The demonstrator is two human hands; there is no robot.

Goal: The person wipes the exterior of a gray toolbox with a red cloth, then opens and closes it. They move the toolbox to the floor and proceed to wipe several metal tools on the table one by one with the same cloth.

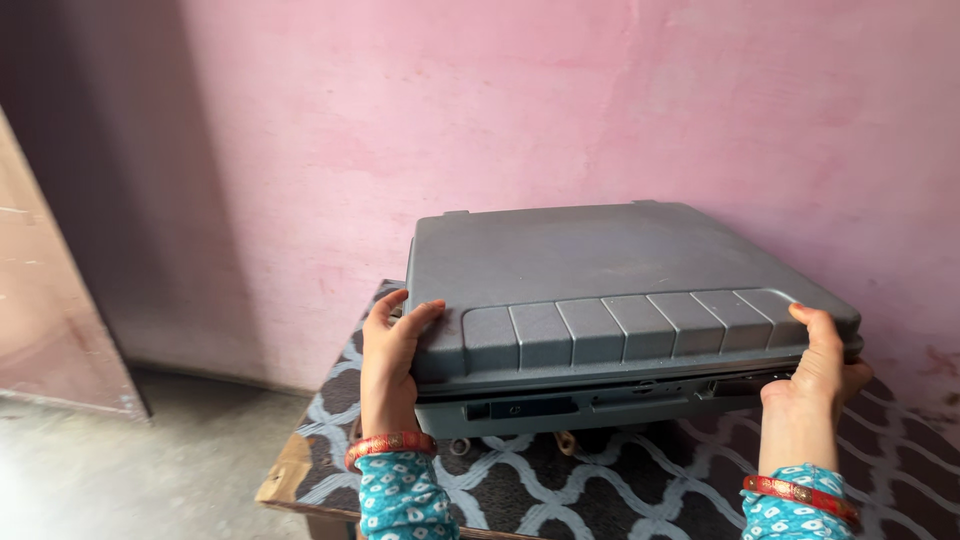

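A grey hard-shell case point(600, 270) with a ribbed front lid edge rests on a table, its back toward the pink wall. My left hand point(388, 365) grips the lid's front left corner, fingers curled over the top. At the front right corner, my right hand point(820, 365) holds the lid, thumb on top. The lid sits slightly raised above the lower half, where a dark latch strip shows. Both wrists wear red bangles over blue patterned sleeves.
The table is covered with a dark cloth with a white wavy pattern point(560, 490); its wooden corner point(285, 475) shows at the left. A pink wall point(500, 120) stands behind. A bare grey floor point(130, 470) and a door panel point(40, 300) lie to the left.
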